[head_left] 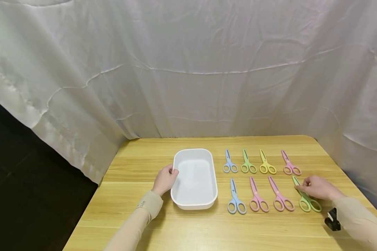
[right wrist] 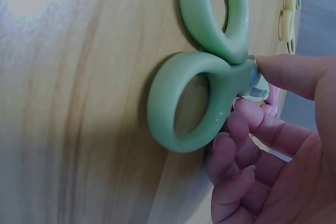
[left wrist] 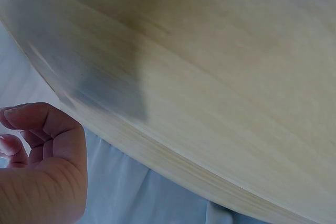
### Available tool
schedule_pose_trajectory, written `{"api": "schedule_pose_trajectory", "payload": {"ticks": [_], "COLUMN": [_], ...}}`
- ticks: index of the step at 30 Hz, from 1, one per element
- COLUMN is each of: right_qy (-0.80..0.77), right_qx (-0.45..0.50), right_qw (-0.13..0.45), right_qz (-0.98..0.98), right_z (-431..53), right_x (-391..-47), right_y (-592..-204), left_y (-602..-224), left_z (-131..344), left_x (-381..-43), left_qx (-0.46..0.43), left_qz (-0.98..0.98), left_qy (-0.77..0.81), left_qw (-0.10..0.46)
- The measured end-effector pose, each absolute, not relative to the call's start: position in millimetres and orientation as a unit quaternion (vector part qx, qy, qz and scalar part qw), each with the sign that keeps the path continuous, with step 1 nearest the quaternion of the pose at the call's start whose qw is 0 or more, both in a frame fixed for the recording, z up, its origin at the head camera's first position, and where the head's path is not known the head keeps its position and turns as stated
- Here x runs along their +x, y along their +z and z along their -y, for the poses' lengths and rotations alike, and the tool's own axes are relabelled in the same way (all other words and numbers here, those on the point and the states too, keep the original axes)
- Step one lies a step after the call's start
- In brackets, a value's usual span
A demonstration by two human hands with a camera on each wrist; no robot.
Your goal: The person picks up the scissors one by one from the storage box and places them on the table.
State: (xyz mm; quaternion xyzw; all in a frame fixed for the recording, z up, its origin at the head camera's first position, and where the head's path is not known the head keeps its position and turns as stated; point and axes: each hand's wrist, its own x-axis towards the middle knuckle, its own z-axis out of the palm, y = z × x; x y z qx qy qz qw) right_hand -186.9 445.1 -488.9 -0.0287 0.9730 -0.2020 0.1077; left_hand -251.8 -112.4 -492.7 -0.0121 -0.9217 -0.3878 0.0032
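Observation:
A white plastic tub point(head_left: 193, 206) stands on the table, its inside bare. My left hand point(head_left: 165, 180) grips its left rim, the thumb over the edge; in the left wrist view that hand point(left wrist: 44, 166) shows curled fingers, the tub barely visible. At the right end of the front row, my right hand point(head_left: 320, 187) pinches green scissors point(head_left: 307, 198) around the pivot. Up close in the right wrist view, the thumb and fingertips hold the green scissors point(right wrist: 160, 106) from both sides, handle rings low over the wood. The hand covers part of the blades.
Left of the green pair lie pink scissors point(head_left: 279, 196), another pink pair point(head_left: 256, 196) and blue scissors point(head_left: 234, 198). Behind them are blue point(head_left: 229, 161), green point(head_left: 246, 161), yellow point(head_left: 265, 161) and pink scissors point(head_left: 288, 162). Grey curtain point(head_left: 194, 97) hangs beyond the wooden table point(head_left: 128, 162).

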Motion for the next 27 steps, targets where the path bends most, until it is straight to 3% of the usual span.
{"api": "schedule_pose_trajectory", "payload": {"ticks": [27], "right_qy": [-0.202], "right_qx": [-0.023], "right_qw": [0.112], "right_qz": [-0.973], "right_z": [-448.1], "right_x": [-187.9], "right_y": [-490.8], "left_y": [-495.0], "left_z": [111.4], "left_x": [-254.9], "left_qx": [-0.017], "left_qz": [0.924], "left_qy": [-0.381], "left_qw": [0.009]}}
